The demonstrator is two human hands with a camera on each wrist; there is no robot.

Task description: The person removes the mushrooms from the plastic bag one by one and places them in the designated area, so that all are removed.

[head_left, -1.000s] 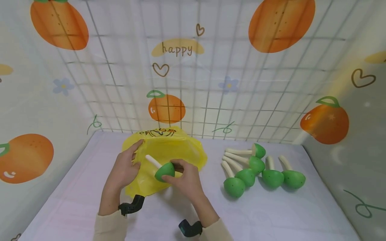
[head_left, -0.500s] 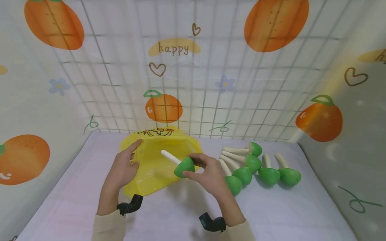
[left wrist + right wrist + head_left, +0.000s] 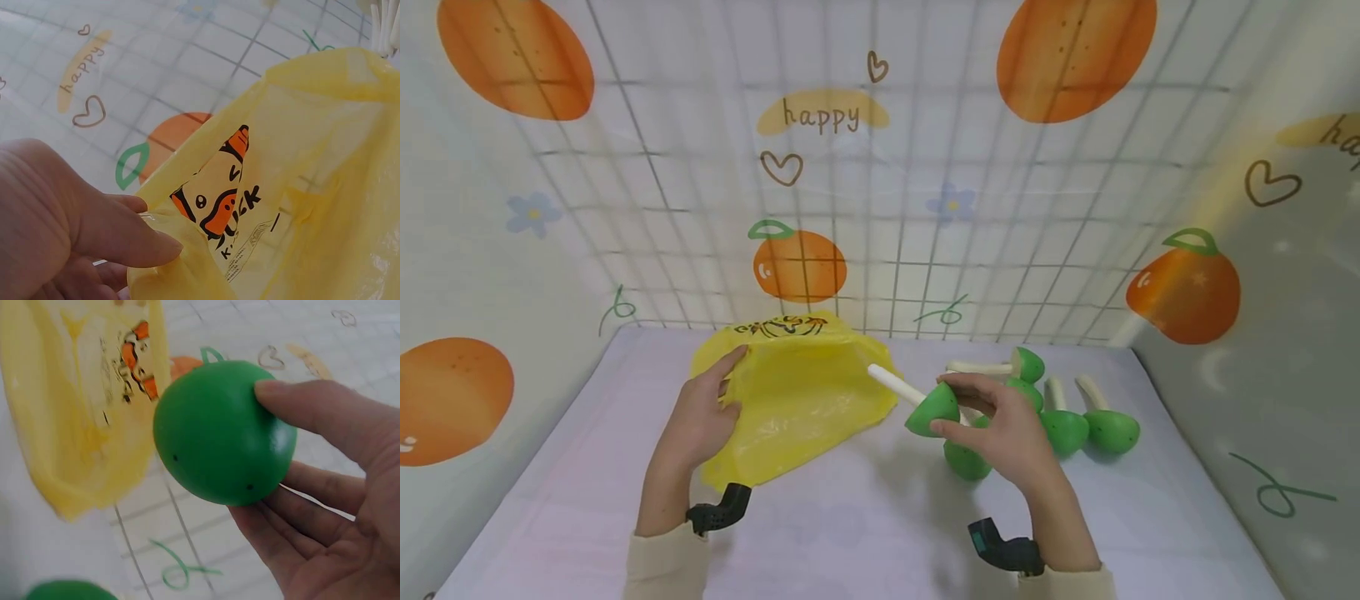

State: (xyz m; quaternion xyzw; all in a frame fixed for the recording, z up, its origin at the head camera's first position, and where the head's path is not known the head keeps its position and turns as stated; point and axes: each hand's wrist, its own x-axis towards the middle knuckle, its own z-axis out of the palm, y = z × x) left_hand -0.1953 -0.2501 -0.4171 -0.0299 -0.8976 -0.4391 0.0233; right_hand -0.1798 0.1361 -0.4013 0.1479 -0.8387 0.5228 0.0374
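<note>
My left hand pinches the left edge of a yellow plastic bag, whose mouth gapes toward me; in the left wrist view the thumb lies over the film beside a printed duck. With my right hand I grip a toy mushroom by its green, dark-dotted cap. Its white stem points up and left, toward the bag's right edge. The right wrist view shows the rounded cap between thumb and fingers, with the stem hidden behind it. The mushroom is held above the table, apart from the bag.
Several more green-capped mushrooms lie on the right of the table, partly hidden behind my right hand, among them one at the far right. A pale cloth covers the table. Printed curtains enclose the back and sides.
My right hand has carried the mushroom rightward, from over the bag to in front of the other mushrooms. My left hand keeps its hold on the bag's edge. The head view has shifted slightly right.
</note>
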